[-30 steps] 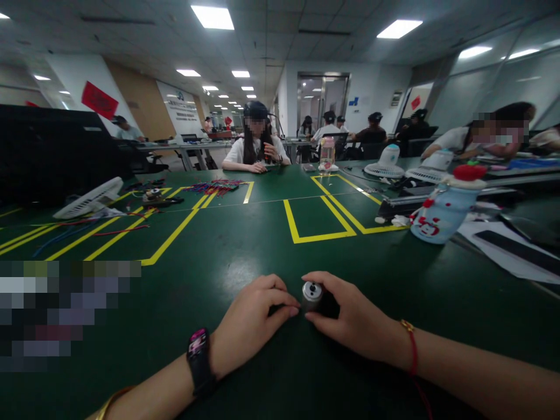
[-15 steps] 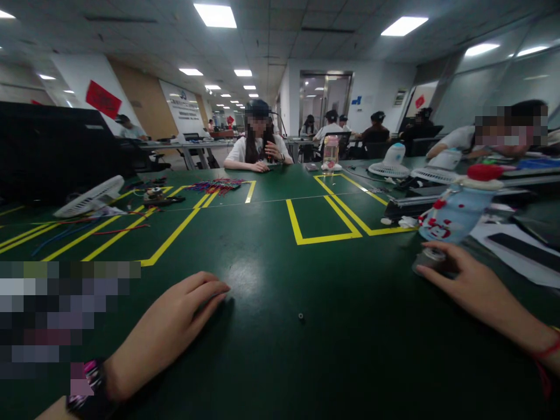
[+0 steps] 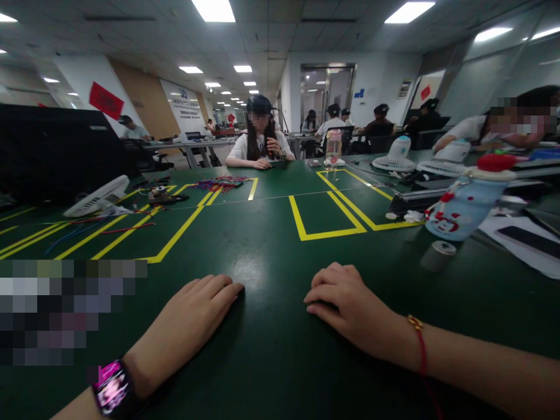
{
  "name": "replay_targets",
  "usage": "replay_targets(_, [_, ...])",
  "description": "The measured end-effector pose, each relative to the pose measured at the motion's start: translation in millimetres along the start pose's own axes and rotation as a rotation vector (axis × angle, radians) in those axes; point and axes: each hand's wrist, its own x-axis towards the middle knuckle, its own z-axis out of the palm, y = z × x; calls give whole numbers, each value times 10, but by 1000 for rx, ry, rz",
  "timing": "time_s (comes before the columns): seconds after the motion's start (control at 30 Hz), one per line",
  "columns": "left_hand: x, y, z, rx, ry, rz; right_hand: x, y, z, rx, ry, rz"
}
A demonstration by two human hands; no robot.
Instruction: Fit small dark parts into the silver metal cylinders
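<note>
My left hand (image 3: 192, 318) lies flat, palm down, on the green table mat (image 3: 271, 245), fingers together and holding nothing. My right hand (image 3: 345, 306) rests palm down a little to its right, fingers slightly curled with the tips on the mat; nothing shows in it. A small grey cylinder with a metal top (image 3: 437, 255) stands by itself on the mat, up and to the right of my right hand. It sits just in front of a light blue bottle with a red cap (image 3: 468, 201).
Yellow tape boxes (image 3: 326, 216) mark the mat. A white fan (image 3: 98, 197) and loose wires (image 3: 216, 185) lie at the left, behind them a black monitor (image 3: 56, 151). More fans (image 3: 396, 157) and papers with a phone (image 3: 529, 239) are on the right. A person (image 3: 261, 137) sits opposite.
My right hand carried the grey cylinder to the right, set it down by the blue bottle, then came back to the middle. My left hand went flat on the mat.
</note>
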Motion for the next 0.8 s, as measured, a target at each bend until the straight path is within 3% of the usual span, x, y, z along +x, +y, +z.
replay_targets(0.1, [-8, -7, 12, 10, 5, 15, -114, 200, -189, -54, 100, 68])
replay_targets(0.2, [-19, -6, 19, 29, -5, 21, -339, 558, -530, -222, 317, 148])
replay_targets(0.3, [-35, -14, 33, 44, -19, 24, -564, 935, -886, -398, 456, 346])
replay_targets(0.37, [-49, -34, 51, 56, -27, 25, -676, 1117, -1072, -450, 418, 549])
replay_targets(0.47, [-75, -79, 83, 60, -39, 33, -751, 1235, -1216, -375, 260, 775])
replay_targets(0.57, [-107, -110, 109, 59, -42, 37, -740, 1236, -1227, -296, 161, 811])
replay_targets(0.8, [-120, -29, 58, 72, -50, 24, -798, 1354, -1279, -400, 215, 851])
